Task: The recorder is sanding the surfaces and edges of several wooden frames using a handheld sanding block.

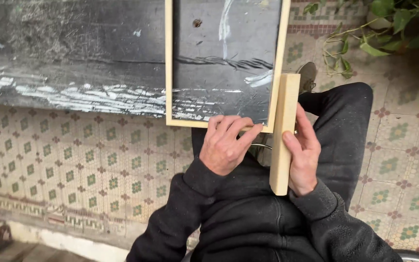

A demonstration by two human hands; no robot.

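Pale raw wood frame (170, 73), thin rectangular strips, upper part cut off by the top edge, so its full height isn't visible. Dark scratched panel (73, 58) behind it shows through the opening, with white scrape marks and a small hole; can't tell if the frame has any glazing. Left hand (226, 145) rests on the frame's bottom rail near the right corner, fingers curled over the edge, grip lightly clenched on the rail; fingertips partly hidden behind the strip. Right hand (304, 155) wraps a plain squared wood block (283, 133), smooth, light-coloured, held upright against the frame's right side strip; grip is closed around the block, thumb on the near face, fingers behind it and mostly hidden. Some thin metal thing between the hands is hard to make out. Black sleeves and jacket fill the lower frame, dark trousers over a bent knee (350, 111), shoe (308, 76) partly hidden behind the block. Patterned tile floor (73, 160), green-and-red motifs, worn. Leafy plant (389, 24) top right, cropped.
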